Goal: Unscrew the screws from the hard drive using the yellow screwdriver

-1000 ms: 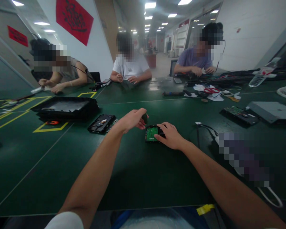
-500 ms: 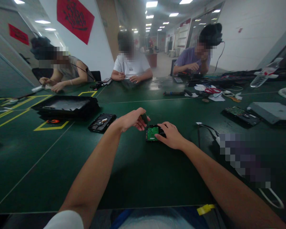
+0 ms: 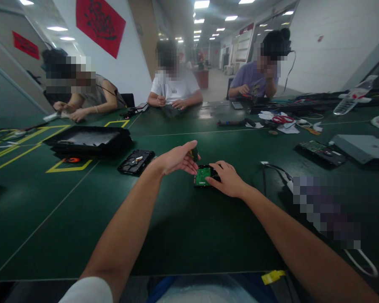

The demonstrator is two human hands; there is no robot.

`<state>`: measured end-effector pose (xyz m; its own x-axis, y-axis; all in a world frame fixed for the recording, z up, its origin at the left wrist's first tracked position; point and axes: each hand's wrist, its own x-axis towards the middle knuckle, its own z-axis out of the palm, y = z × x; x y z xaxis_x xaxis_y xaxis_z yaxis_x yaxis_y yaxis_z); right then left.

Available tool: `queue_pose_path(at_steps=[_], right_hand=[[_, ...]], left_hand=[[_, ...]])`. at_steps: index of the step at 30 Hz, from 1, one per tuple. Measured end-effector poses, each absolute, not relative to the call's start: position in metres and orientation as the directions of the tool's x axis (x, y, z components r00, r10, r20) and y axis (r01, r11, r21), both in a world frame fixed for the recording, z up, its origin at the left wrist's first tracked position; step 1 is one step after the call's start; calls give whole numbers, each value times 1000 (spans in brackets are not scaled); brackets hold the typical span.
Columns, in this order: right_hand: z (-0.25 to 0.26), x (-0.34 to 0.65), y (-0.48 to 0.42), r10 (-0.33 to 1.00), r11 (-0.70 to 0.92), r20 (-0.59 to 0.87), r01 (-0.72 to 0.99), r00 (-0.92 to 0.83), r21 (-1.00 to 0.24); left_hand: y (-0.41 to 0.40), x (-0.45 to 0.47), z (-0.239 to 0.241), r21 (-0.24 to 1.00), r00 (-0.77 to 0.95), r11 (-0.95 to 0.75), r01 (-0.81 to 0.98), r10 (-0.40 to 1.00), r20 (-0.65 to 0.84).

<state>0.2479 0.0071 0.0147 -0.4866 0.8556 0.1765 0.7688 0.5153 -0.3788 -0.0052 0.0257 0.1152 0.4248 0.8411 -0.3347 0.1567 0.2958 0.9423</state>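
One hard drive: flat on the green table, circuit board up, presumably so that side is reachable.
Right hand: splayed across the drive's right side, apparently steadying it.
Left hand: gripping a dark-handled tool by the far-left corner, likely for control; tip hidden.

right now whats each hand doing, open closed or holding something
Left hand: loosely curled at a dark handle; grip cannot be told.
Right hand: open, fingers spread over the drive.

The right hand hides part of the green-boarded drive.
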Motion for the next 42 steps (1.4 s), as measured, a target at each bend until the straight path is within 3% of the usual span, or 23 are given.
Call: queue_pose_path(at_steps=[9,14,17,22,26,34,39,42], right_hand=[[16,249,7,853,519,173,762,-493,-386],[13,248,8,847,530,195,758,-495,-379],[12,248,8,849,527,196,758,-492,-383],[14,248,7,860,506,162,766,-484,-397],[15,248,7,858,510,176,766,-482,-391],[14,249,7,855,517,181,762,-487,-391],[13,249,8,851,522,186,760,-490,-387],[13,249,9,851,523,176,759,-495,-389]], left_hand=[[27,-3,110,945,357,308,112,875,-328],[23,-1,111,937,430,293,188,834,-347],[24,-2,111,936,379,225,269,869,-318],[29,-4,112,918,252,-23,397,964,-84],[29,-1,115,931,351,-227,287,929,118],[29,3,116,889,323,-350,296,912,252],[27,7,116,694,151,-395,602,910,387],[25,11,116,593,134,-442,673,861,491]])
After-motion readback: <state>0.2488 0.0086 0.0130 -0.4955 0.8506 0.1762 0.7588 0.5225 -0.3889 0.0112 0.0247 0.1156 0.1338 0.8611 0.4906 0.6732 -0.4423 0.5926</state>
